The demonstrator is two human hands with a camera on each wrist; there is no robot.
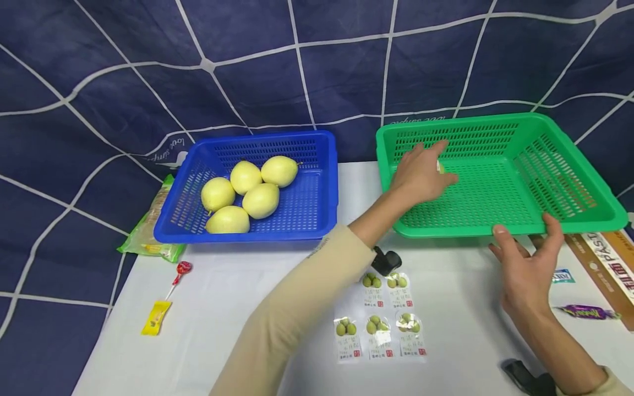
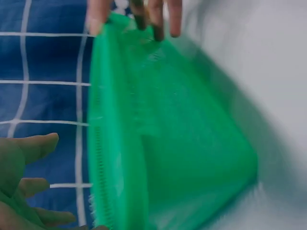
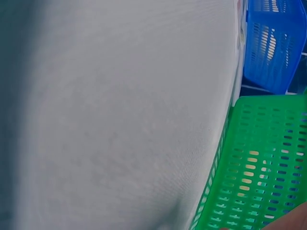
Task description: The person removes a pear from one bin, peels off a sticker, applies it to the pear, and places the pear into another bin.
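My left hand [image 1: 421,173] reaches into the green basket [image 1: 495,181], its fingers spread. Just beyond it peeks a sliver of something yellow-green and white [image 1: 440,166], mostly hidden by the hand. Through the basket's slots in the right wrist view, yellow patches [image 3: 248,173] show. With thumb and fingers on either side of the near rim, my right hand [image 1: 527,269] grips the green basket. In the left wrist view, the left hand [image 2: 26,184] appears beside the basket with fingers apart. Several yellow pears [image 1: 261,201] lie in the blue basket [image 1: 307,209].
A sheet of pear-printed stickers [image 1: 378,341] lies on the white table [image 1: 223,319] in front. At left are a lollipop [image 1: 184,268], a yellow packet [image 1: 156,318] and a green-edged bag [image 1: 153,231]. A purple-wrapped sweet [image 1: 586,312] and a brown box [image 1: 606,269] lie at right.
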